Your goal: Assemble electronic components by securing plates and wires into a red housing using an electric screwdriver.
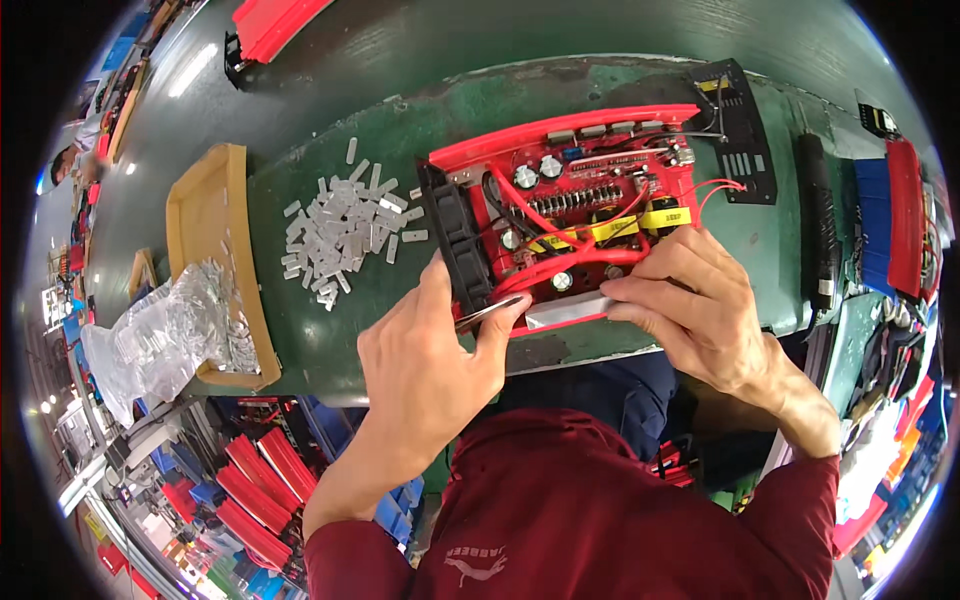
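An opened power inverter [600,225] in a red metal housing lies before me, its red circuit board, capacitors, yellow-taped parts and thick red wires exposed. Its black end panel with fans [462,235] faces left. My left hand [425,365] is closed around the near left corner, thumb and fingers on the panel's near end. With fingers pinched together, my right hand [700,310] holds the right end of a flat pale-grey strip [570,310] along the housing's near wall. The strip's right tip is hidden under my fingers. A loose black end plate [738,135] hangs by wires at the far right.
Left of the inverter lies a heap of small silvery metal pieces [340,230]. Beyond it stands a cardboard tray [205,200] with a clear plastic bag [160,335]. A black roll [818,220] and another red unit [903,215] are on the right; a red housing [275,25] lies farther back.
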Demonstrator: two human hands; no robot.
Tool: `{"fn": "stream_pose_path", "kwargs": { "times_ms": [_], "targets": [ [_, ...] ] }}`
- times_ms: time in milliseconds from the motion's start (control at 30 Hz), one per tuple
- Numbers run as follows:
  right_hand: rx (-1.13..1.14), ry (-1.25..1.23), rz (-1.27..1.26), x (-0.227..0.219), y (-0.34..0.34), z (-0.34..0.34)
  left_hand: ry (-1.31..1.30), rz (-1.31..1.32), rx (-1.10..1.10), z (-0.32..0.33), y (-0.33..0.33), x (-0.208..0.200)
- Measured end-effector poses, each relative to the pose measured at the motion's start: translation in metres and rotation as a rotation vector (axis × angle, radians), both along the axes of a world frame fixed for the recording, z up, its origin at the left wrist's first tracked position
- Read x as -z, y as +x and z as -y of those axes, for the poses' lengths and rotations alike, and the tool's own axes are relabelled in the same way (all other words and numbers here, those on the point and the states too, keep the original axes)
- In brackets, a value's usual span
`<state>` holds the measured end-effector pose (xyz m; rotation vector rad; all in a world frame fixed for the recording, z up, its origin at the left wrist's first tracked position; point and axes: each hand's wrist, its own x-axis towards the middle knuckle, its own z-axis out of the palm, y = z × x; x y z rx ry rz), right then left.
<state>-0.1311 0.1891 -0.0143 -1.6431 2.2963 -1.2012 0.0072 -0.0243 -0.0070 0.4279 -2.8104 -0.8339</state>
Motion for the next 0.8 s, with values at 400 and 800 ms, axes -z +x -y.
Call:
{"fn": "stream_pose_path", "kwargs": {
  "times_ms": [400,800],
  "targets": [
    [0.130,0.037,-0.164,-0.011,0.012,-0.021,0.173,-0.072,-0.221,0.044,0.041,0.002],
    [0.879,-0.072,0.373,0.055,0.014,-0.079,-0.131,-0.124,-0.638,0.070,0.049,0.035]
  ]
}}
